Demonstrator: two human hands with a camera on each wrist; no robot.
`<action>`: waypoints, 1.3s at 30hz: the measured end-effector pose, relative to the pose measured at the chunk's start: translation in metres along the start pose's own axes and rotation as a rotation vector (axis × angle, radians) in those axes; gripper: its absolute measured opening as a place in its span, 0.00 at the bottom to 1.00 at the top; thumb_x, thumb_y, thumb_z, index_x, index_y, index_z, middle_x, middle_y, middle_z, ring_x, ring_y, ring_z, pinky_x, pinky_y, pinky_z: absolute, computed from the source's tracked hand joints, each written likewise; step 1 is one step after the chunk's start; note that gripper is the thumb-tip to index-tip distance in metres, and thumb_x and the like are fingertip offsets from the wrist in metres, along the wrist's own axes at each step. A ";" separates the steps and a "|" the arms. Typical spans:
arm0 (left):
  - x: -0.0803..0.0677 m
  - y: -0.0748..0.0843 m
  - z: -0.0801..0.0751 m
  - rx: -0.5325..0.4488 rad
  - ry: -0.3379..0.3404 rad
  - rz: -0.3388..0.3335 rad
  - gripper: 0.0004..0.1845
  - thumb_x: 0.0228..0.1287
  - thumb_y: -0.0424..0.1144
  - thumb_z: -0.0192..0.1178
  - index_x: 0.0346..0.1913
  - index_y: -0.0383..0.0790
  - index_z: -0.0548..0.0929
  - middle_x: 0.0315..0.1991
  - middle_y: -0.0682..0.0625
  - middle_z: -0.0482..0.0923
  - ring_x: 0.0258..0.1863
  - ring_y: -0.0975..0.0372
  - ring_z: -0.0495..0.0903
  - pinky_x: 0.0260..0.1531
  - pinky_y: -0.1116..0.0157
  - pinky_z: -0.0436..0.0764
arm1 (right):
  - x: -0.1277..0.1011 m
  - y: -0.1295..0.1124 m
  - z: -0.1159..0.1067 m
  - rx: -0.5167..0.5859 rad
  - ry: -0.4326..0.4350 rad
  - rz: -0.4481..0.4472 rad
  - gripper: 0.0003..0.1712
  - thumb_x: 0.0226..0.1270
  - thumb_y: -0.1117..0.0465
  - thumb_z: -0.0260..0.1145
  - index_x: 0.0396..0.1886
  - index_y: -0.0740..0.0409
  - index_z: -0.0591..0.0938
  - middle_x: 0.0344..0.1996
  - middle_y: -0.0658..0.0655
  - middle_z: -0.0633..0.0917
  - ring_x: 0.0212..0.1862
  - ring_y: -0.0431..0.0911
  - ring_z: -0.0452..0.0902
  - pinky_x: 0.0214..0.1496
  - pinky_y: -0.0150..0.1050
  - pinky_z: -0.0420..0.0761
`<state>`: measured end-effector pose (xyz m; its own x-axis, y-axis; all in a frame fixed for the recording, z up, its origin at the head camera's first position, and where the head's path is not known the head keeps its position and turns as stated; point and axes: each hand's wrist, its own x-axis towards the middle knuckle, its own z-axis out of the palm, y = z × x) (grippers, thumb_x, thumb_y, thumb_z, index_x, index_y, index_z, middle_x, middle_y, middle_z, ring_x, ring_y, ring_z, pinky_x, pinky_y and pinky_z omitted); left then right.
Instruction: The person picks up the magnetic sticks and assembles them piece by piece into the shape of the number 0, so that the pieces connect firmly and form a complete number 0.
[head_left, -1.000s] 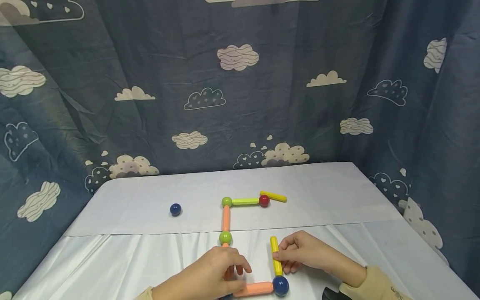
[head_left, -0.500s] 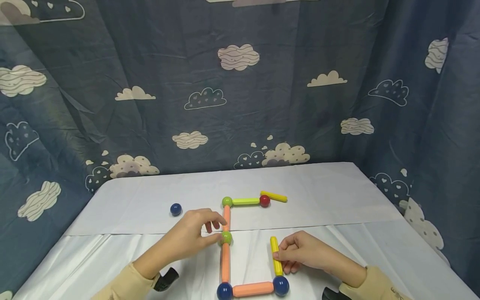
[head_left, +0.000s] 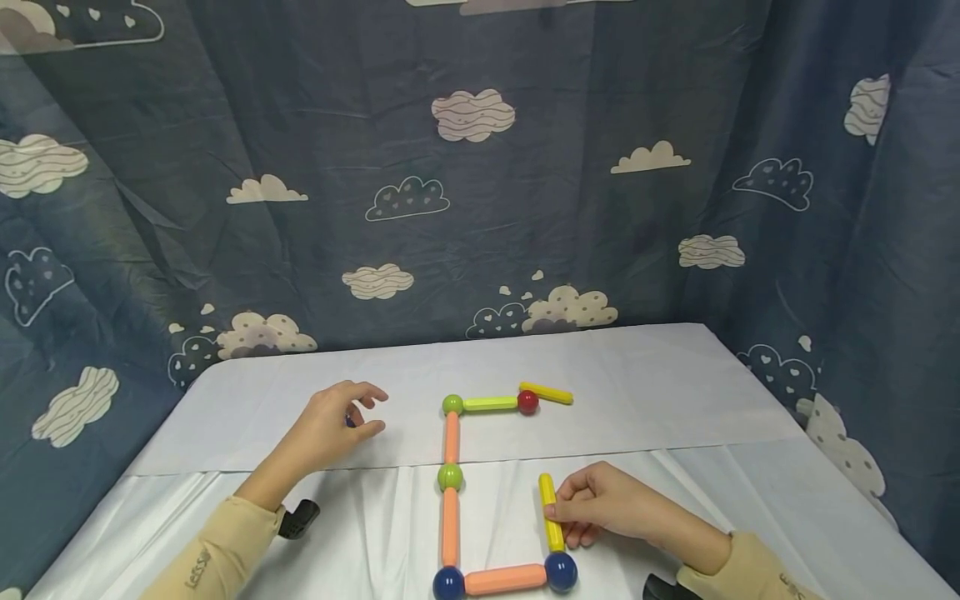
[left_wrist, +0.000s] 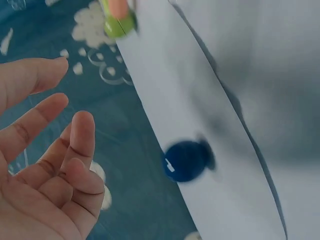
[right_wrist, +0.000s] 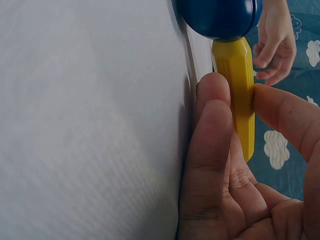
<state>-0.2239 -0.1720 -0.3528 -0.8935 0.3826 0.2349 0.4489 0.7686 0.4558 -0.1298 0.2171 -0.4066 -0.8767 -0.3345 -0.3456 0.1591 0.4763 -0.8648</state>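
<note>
— Yellow stick (head_left: 551,512): pinched along its side by the right hand (head_left: 600,505), thumb on one face and fingertips (right_wrist: 214,95) on the other, curled close. Lying flat on the white table (head_left: 660,400), near end butted against a dark blue ball (head_left: 561,571) at the corner.

— And the left hand (head_left: 330,425)?

— Spread loosely, fingers (left_wrist: 80,135) apart and only slightly bent, gripping nothing. Hovering right at a loose blue ball (left_wrist: 186,160), almost hidden behind the palm from the head view; clear of the fingers in the wrist view, contact not certain.

— Around the right hand?

— From that corner ball, 1 orange stick (head_left: 505,578) running left to a second dark blue ball (head_left: 447,582). Up from there another orange stick (head_left: 450,527), a green ball (head_left: 450,477), a third orange stick (head_left: 452,437), then a green ball (head_left: 452,404) at the far corner. Lime stick (head_left: 491,403) to the right, ending in a red ball (head_left: 528,402), with 1 more yellow stick (head_left: 547,392) angled off it.

— In the way?

— Open cloth between the held stick's free end and the red ball. Blue cloud-print curtain (head_left: 480,167) behind and to both sides.
</note>
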 end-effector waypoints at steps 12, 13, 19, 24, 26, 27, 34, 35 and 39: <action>0.007 -0.050 -0.010 0.007 -0.040 -0.152 0.24 0.66 0.41 0.75 0.64 0.43 0.85 0.56 0.35 0.84 0.40 0.58 0.84 0.36 0.59 0.81 | -0.001 -0.002 0.000 0.003 -0.001 0.000 0.14 0.72 0.54 0.75 0.37 0.61 0.86 0.24 0.52 0.90 0.26 0.39 0.85 0.30 0.30 0.85; 0.008 -0.054 -0.010 0.002 -0.050 -0.168 0.25 0.67 0.42 0.75 0.65 0.42 0.85 0.56 0.34 0.84 0.40 0.58 0.84 0.36 0.59 0.81 | -0.001 -0.002 0.001 0.002 0.000 0.001 0.14 0.72 0.53 0.75 0.37 0.61 0.86 0.23 0.52 0.90 0.26 0.39 0.85 0.30 0.30 0.85; 0.009 -0.070 -0.010 -0.019 -0.080 -0.229 0.29 0.66 0.46 0.75 0.67 0.40 0.82 0.59 0.32 0.82 0.44 0.52 0.86 0.41 0.54 0.84 | -0.001 -0.003 0.001 -0.004 0.011 0.011 0.14 0.71 0.54 0.76 0.37 0.61 0.86 0.24 0.52 0.90 0.26 0.39 0.85 0.30 0.31 0.85; 0.009 -0.078 -0.007 -0.049 -0.108 -0.261 0.30 0.66 0.46 0.75 0.68 0.40 0.82 0.58 0.33 0.83 0.51 0.46 0.88 0.47 0.48 0.86 | -0.001 -0.002 0.001 -0.009 0.013 0.007 0.14 0.71 0.54 0.75 0.37 0.61 0.87 0.24 0.53 0.90 0.26 0.39 0.85 0.30 0.31 0.85; 0.009 -0.079 -0.005 -0.061 -0.118 -0.269 0.30 0.67 0.46 0.75 0.68 0.40 0.82 0.58 0.33 0.84 0.53 0.44 0.87 0.49 0.47 0.86 | 0.000 -0.001 0.001 -0.008 0.012 0.007 0.14 0.71 0.54 0.75 0.37 0.61 0.87 0.24 0.53 0.90 0.26 0.39 0.85 0.30 0.30 0.85; 0.008 -0.080 -0.004 -0.065 -0.121 -0.269 0.30 0.67 0.46 0.75 0.68 0.40 0.82 0.58 0.33 0.84 0.54 0.43 0.87 0.49 0.46 0.86 | 0.000 -0.001 0.001 -0.008 0.012 0.007 0.14 0.71 0.54 0.76 0.37 0.61 0.87 0.24 0.53 0.90 0.26 0.39 0.85 0.30 0.30 0.85; 0.010 -0.082 0.001 -0.080 -0.129 -0.271 0.28 0.67 0.47 0.75 0.66 0.41 0.83 0.55 0.36 0.86 0.55 0.44 0.87 0.47 0.50 0.86 | 0.000 -0.001 0.001 -0.007 0.008 0.004 0.13 0.72 0.54 0.75 0.37 0.60 0.86 0.24 0.53 0.90 0.26 0.39 0.85 0.30 0.30 0.85; 0.010 -0.082 0.002 -0.085 -0.130 -0.272 0.28 0.67 0.47 0.75 0.66 0.42 0.83 0.54 0.37 0.86 0.54 0.44 0.87 0.46 0.51 0.86 | 0.000 -0.001 0.001 -0.007 0.008 0.005 0.13 0.72 0.54 0.75 0.37 0.60 0.86 0.24 0.53 0.90 0.26 0.39 0.85 0.30 0.31 0.85; 0.011 -0.082 0.004 -0.090 -0.136 -0.271 0.25 0.67 0.47 0.75 0.63 0.43 0.85 0.51 0.41 0.88 0.51 0.48 0.87 0.42 0.56 0.84 | 0.000 -0.001 0.001 -0.010 0.011 0.008 0.13 0.72 0.54 0.75 0.37 0.60 0.86 0.24 0.53 0.90 0.26 0.39 0.85 0.30 0.31 0.85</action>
<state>-0.2705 -0.2292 -0.3909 -0.9707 0.2394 -0.0195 0.1875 0.8060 0.5615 -0.1296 0.2158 -0.4064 -0.8805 -0.3214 -0.3486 0.1620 0.4872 -0.8582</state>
